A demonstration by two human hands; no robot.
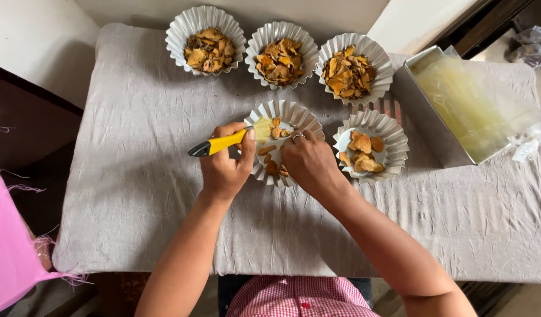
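My left hand (225, 167) grips a brush (229, 141) with a yellow and black handle, its pale bristles lying over the near-middle white fluted bowl (294, 113). That bowl holds a few orange-brown dried slices (274, 130). My right hand (308, 161), with a ring on one finger, rests over the same bowl's right side; its fingers curl down among the slices, and I cannot see whether they pinch one.
Three fluted bowls (206, 47) (281, 56) (354, 70) full of dried slices line the far edge of the grey cloth-covered table (141, 194). Another bowl (371, 144) with a few slices sits right of my hands. A metal tray (452, 105) with clear plastic bags lies far right. Pink fabric (9, 246) hangs at left.
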